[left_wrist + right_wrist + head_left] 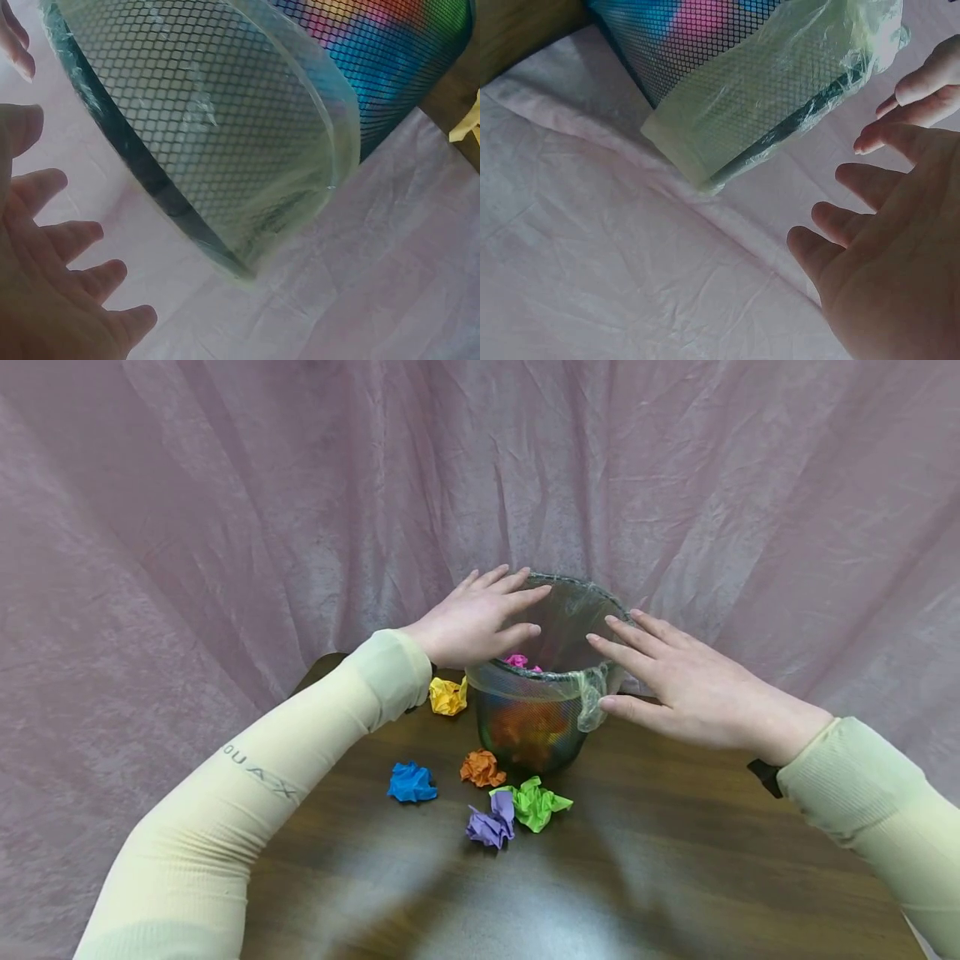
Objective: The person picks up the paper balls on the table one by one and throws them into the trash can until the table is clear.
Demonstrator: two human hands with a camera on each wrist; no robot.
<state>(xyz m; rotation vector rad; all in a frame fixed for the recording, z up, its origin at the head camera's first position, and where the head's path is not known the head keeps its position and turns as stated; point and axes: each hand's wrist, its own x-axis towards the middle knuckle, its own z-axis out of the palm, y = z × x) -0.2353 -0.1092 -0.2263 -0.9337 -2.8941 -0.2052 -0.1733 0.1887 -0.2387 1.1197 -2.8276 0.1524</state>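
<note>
A dark mesh wastebasket (525, 727) stands on the table, lined with a thin clear plastic bag (592, 697) folded over its rim. Colourful crumpled paper shows through the mesh, and a pink paper ball (517, 660) is visible inside. My left hand (483, 620) hovers by the basket's left rim, fingers spread and holding nothing. On the other side, my right hand (675, 681) is likewise spread, near the bag's bunched knot at the right of the rim. Both wrist views show a gap between the fingers and the lined rim (161, 191).
Around the basket's base lie crumpled paper balls: yellow (447, 696), blue (412, 782), orange (482, 768), green (534, 804) and purple (492, 822). The wooden table (675, 843) carries them. A pink curtain (300, 510) hangs close behind.
</note>
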